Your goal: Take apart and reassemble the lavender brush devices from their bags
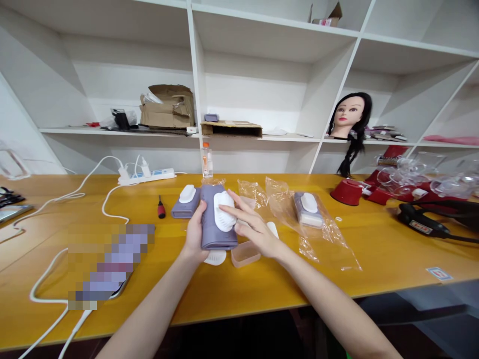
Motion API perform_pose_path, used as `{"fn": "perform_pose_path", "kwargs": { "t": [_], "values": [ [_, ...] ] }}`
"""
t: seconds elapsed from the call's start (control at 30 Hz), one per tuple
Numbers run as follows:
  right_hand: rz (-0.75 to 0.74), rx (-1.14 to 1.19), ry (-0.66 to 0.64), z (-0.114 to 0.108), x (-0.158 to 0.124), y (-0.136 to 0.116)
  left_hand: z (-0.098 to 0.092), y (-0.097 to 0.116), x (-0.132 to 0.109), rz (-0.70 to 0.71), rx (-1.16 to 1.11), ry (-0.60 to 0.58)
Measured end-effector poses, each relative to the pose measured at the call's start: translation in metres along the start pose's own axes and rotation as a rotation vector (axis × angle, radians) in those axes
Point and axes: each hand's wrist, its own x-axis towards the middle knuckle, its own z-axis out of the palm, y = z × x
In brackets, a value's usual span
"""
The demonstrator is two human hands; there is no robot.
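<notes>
A purple-grey box-shaped case is tilted up above the table, with my left hand closed around its left side. On its face sits a white oval ribbed piece. My right hand lies against that piece from the right, fingers stretched out and apart, fingertips touching it. Below the case, partly covered, are a white slotted piece and a pale pink open tray. A similar case with a white top piece lies to the left. Another such case rests on clear plastic wrapping at the right.
A red-and-black screwdriver lies left of the cases. A phone-like device, blurred out, and white cables are at front left. A power strip and bottle stand at the back. Red parts and black headgear occupy the right.
</notes>
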Motion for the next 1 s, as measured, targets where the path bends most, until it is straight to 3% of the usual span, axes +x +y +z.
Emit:
{"fn": "perform_pose_path", "kwargs": {
  "t": [0.17, 0.23, 0.37, 0.5, 0.73, 1.0],
  "values": [
    [0.169, 0.132, 0.284, 0.029, -0.004, 0.0, -0.005, -0.017, 0.004, 0.281, 0.048, 0.036],
    [0.174, 0.148, 0.31, 0.035, -0.006, 0.0, -0.007, -0.022, 0.005, 0.361, 0.058, 0.016],
    [0.202, 0.071, 0.312, 0.034, -0.005, -0.003, -0.006, -0.026, 0.003, 0.352, 0.05, -0.003],
    [0.318, -0.03, 0.453, 0.031, -0.001, -0.004, -0.009, -0.029, 0.003, 0.384, 0.088, -0.025],
    [0.418, -0.166, 0.288, 0.031, -0.005, -0.01, -0.012, -0.036, -0.002, 0.462, 0.222, -0.1],
    [0.37, -0.374, 0.299, 0.03, -0.007, -0.008, -0.009, -0.037, -0.009, 0.492, 0.366, -0.156]
  ]
}}
